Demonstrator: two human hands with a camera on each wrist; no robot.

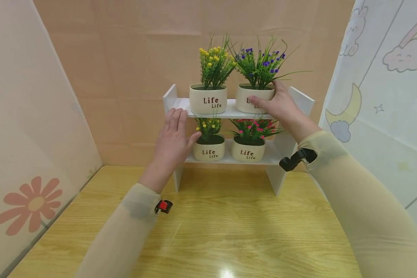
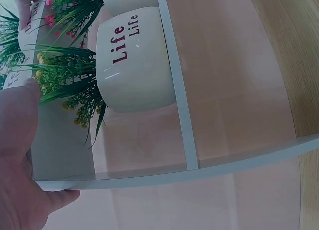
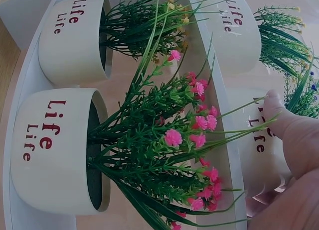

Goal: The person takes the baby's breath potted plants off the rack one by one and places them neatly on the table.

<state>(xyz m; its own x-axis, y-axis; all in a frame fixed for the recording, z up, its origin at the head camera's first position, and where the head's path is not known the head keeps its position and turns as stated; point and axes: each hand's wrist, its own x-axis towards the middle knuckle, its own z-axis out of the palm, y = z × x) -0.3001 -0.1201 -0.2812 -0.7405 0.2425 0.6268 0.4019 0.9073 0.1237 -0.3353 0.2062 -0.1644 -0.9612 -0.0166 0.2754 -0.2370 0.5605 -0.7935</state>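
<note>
My right hand (image 1: 283, 104) holds a cream pot of purple artificial flowers (image 1: 241, 101) at the right of the white shelf's upper board. Its thumb lies across the front lettering, with the fingers round the far side. At the shelf's left end, my left hand (image 1: 172, 143) grips the side panel (image 2: 134, 178), a fingertip on its outer face and the thumb towards the inside. Beside the purple pot stands one with yellow flowers (image 1: 208, 100). Below are another yellow-flowered pot (image 1: 209, 151) and a pink-flowered pot (image 3: 55, 150), both upright on the lower board.
The two-tier white shelf (image 1: 278, 179) stands on a wood-grain table (image 1: 229, 224), near a peach backdrop (image 1: 125, 77). Pale printed sheets hang at left and right. Long grass blades from the pots reach past the boards.
</note>
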